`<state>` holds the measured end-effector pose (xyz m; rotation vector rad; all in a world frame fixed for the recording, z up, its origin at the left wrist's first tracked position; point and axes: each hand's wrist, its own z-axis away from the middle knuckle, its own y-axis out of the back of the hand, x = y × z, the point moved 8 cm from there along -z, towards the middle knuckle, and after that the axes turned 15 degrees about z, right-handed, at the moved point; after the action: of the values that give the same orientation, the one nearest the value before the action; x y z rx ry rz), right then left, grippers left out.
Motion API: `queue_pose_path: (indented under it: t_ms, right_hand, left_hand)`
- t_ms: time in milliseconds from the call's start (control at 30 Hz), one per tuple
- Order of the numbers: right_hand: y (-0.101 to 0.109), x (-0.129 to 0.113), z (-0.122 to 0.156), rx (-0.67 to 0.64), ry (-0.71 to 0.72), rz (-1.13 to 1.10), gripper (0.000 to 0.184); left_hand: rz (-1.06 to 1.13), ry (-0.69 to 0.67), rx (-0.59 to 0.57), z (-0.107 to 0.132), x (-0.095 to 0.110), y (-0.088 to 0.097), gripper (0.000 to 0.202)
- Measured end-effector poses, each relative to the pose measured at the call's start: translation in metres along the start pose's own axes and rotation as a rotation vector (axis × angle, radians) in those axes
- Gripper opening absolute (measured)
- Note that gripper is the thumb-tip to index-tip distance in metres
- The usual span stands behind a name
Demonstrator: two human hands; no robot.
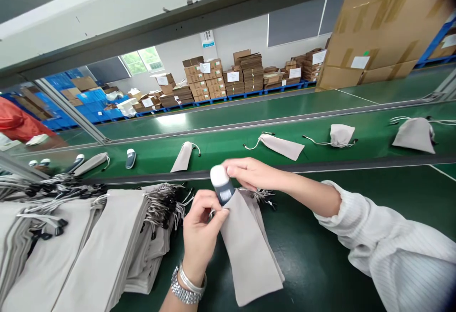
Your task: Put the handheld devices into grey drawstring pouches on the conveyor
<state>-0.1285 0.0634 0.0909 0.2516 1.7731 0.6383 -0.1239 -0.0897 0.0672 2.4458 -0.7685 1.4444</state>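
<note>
A dark blue bottle-shaped item with a rounded white top (220,179) is partly inside the mouth of a light grey drawstring pouch (249,250). My left hand (204,224) pinches the pouch's mouth between thumb and fingers. At the item's white top, my right hand (252,173) grips from the right, fingers stretched along it. The pouch slants down toward me, with a second pouch edge showing beneath it. How deep the item sits in the cloth is hidden.
Stacks of flat grey pouches (107,250) with tangled cords lie at left. Beyond the ledge, a green conveyor belt (221,148) carries several pouches and another blue-and-white item (130,158). A metal frame bar (142,27) crosses overhead. A person's red sleeve (17,119) shows far left.
</note>
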Motion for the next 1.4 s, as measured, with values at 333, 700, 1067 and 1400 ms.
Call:
queue_pose_path:
  t_ms: [333, 700, 1067, 1400]
  right_hand:
    - [-0.012, -0.014, 0.014, -0.305, -0.011, 0.289, 0.038]
    - [0.013, -0.037, 0.027, -0.248, 0.126, 0.204, 0.025]
    - [0.083, -0.032, 0.035, 0.255, 0.040, -0.283, 0.030]
    - [0.121, 0.013, 0.015, 0.765, 0.048, 0.453, 0.031]
  left_hand:
    - [0.118, 0.084, 0.205, -0.003, 0.002, 0.026, 0.016]
    - [0.301, 0.144, 0.333, -0.004, 0.024, 0.040, 0.026]
    - [0.317, 0.055, 0.334, -0.005, 0.024, 0.046, 0.038]
    - [-0.293, 0.167, 0.025, 0.005, -0.016, 0.011, 0.018]
